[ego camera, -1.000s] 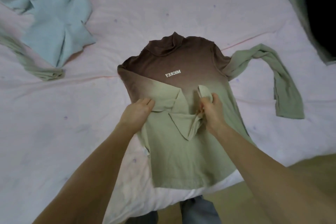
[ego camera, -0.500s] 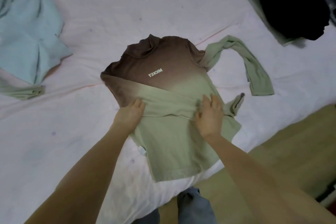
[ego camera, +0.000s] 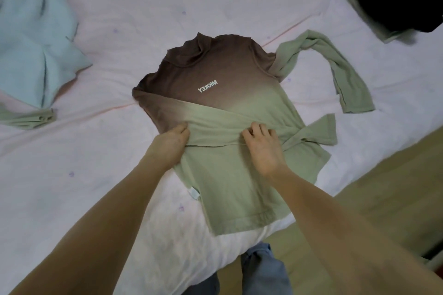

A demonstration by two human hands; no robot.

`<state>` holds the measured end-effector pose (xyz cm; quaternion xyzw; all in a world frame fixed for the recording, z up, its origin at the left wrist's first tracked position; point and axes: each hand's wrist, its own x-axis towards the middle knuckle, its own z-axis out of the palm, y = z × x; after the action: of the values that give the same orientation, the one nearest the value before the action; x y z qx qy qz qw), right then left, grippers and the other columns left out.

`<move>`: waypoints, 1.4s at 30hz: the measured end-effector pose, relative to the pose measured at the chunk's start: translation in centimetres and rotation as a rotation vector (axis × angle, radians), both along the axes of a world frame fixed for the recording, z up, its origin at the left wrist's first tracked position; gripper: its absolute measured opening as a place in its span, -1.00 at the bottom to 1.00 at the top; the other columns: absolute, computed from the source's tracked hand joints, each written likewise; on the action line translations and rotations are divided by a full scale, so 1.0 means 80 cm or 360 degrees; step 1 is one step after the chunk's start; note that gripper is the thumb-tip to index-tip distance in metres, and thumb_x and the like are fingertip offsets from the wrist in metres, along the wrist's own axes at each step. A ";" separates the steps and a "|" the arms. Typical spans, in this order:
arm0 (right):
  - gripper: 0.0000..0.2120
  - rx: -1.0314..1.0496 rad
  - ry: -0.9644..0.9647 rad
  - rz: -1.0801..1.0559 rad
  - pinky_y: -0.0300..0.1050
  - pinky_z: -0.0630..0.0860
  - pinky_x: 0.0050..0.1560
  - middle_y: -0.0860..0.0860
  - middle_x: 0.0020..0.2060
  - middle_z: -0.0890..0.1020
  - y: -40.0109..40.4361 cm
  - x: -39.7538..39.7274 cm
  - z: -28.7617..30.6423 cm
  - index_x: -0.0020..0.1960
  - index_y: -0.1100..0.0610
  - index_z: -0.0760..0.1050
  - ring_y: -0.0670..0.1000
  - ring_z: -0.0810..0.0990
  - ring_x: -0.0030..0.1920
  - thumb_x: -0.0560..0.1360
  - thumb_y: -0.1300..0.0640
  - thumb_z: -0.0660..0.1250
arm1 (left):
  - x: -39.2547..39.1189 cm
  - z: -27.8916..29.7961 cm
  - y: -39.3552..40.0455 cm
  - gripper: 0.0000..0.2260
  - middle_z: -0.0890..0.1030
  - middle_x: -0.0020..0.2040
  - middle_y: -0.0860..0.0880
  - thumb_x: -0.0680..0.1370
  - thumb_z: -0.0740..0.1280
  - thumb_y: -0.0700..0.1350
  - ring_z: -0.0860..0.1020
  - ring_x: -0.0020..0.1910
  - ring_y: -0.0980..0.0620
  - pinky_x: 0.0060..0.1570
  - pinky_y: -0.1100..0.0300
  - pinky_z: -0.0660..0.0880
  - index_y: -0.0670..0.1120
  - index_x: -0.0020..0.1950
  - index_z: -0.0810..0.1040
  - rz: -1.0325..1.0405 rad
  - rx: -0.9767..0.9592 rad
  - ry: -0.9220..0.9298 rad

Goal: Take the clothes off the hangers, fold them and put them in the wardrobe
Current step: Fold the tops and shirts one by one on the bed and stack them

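Head view: a soft knit long-sleeved top (ego camera: 230, 167), brown at the high collar fading to sage green at the hem, lay flat on a pale pink bedsheet (ego camera: 148, 17), white "MICKEY" print facing up. One sleeve (ego camera: 215, 124) was folded across the chest as a broad band; the other sleeve (ego camera: 345, 64) trailed loose and curved on the sheet. Left hand (ego camera: 171, 140) rested on the band's left end, fingers curled under, grip unclear. Right hand (ego camera: 262, 145) pressed the band, fingertips bent into the cloth. A light blue garment (ego camera: 36, 38) lay crumpled well apart.
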<state>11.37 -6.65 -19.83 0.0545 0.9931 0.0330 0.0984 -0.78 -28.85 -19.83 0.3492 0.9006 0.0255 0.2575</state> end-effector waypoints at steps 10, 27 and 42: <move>-0.86 -0.0192 -0.0146 0.0256 -0.06 0.45 -0.15 0.08 -0.18 0.58 0.045 0.032 0.013 -0.07 0.14 0.59 0.14 0.56 -0.17 0.39 0.28 0.33 | 0.016 -0.011 -0.023 -0.65 0.07 0.58 -0.11 0.60 0.15 -0.31 0.16 0.52 -0.11 -0.09 0.09 0.47 -0.17 0.39 0.36 -0.0107 -0.0300 0.0282; -0.45 -0.0657 -0.0834 0.0781 0.01 0.46 0.01 0.17 0.10 0.53 -0.090 0.094 0.007 0.23 0.21 0.48 0.19 0.51 0.06 0.28 0.11 0.48 | 0.143 0.008 -0.011 -0.77 0.65 -0.30 -0.13 0.18 0.41 -0.04 0.66 -0.17 -0.18 -0.08 -0.12 0.62 -0.15 -0.27 0.60 0.1914 0.0640 -0.1066; -0.64 -0.0709 -0.1099 0.0700 -0.11 0.30 -0.23 -0.03 -0.39 0.45 -0.112 0.050 0.045 -0.30 0.09 0.39 0.06 0.44 -0.29 0.58 -0.09 0.20 | 0.103 0.021 -0.039 -0.73 0.58 -0.10 -0.05 0.39 0.44 -0.06 0.58 -0.05 -0.09 -0.16 0.16 0.42 -0.15 0.00 0.51 0.1065 -0.0156 -0.0785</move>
<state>15.39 -15.65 -16.24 -0.1939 0.8732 -0.1449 0.4231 7.45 -32.00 -18.16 0.0082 0.8759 0.1478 0.4592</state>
